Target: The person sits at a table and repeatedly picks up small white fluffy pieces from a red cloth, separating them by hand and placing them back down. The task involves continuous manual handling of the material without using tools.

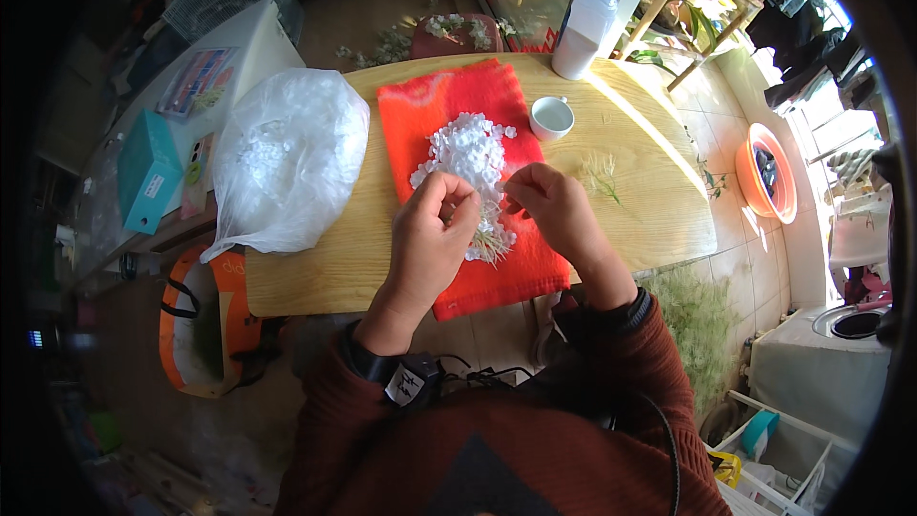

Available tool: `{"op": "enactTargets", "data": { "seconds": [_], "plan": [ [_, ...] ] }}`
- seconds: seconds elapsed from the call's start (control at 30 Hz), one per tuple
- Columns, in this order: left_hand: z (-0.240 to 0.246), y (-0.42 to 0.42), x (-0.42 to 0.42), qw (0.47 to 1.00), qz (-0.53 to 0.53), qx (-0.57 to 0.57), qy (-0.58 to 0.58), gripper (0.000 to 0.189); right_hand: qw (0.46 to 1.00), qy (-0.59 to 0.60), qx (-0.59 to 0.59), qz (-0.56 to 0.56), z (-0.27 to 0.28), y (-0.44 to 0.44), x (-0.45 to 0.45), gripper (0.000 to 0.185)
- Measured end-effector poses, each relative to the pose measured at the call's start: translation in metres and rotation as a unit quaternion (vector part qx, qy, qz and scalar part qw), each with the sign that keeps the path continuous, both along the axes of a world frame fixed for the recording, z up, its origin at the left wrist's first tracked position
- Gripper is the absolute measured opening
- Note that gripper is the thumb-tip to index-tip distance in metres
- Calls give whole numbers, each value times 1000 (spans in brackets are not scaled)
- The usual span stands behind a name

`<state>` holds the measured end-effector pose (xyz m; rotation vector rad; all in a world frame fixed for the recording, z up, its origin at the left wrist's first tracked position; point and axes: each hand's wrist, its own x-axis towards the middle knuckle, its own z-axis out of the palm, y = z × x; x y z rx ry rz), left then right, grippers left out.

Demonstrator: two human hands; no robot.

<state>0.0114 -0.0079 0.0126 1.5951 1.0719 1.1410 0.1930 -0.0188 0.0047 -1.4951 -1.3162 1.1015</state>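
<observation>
My left hand (438,229) and my right hand (551,204) work close together over a red folded cloth (408,111), both with thumb and index finger pinched. Between and beyond them lies a heap of small white artificial petals (466,147). Just right of my left hand is a bundle of thin pale stems (491,245), with a few petals beside it. My fingers hide whether the left hand grips these stems. A white speck shows at the right fingertips, too small to make out. To the right, a loose sprig with a green stem (609,185) rests on the wooden table.
A big translucent plastic bag (294,158) of white pieces sits on the table's (322,287) left end. A white cup (552,120) and a blue-capped bottle (586,29) stand at the back right. An orange bag (188,322) is low at left; a stool (458,43) bears white flowers behind.
</observation>
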Motion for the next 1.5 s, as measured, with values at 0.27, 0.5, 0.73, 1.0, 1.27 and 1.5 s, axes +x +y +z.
{"op": "enactTargets", "data": {
  "seconds": [0.27,0.5,0.73,1.0,1.27,1.5],
  "plan": [
    [-4,0,3,999,-3,49,24,7,991,130,-23,16,6,-2,0,17],
    [-3,-3,3,995,4,95,32,7,939,339,-39,34,5,-5,-7,11],
    [-4,-1,2,982,22,164,87,9,933,357,-18,34,6,-6,-10,10],
    [-6,-1,3,979,14,171,110,9,984,156,54,68,12,-9,-14,9],
    [-8,0,3,997,-30,68,11,6,988,-17,152,22,16,-16,-22,7],
    [-6,0,2,1000,-20,-4,9,11,960,-126,247,27,14,-17,-24,8]
  ]
}}
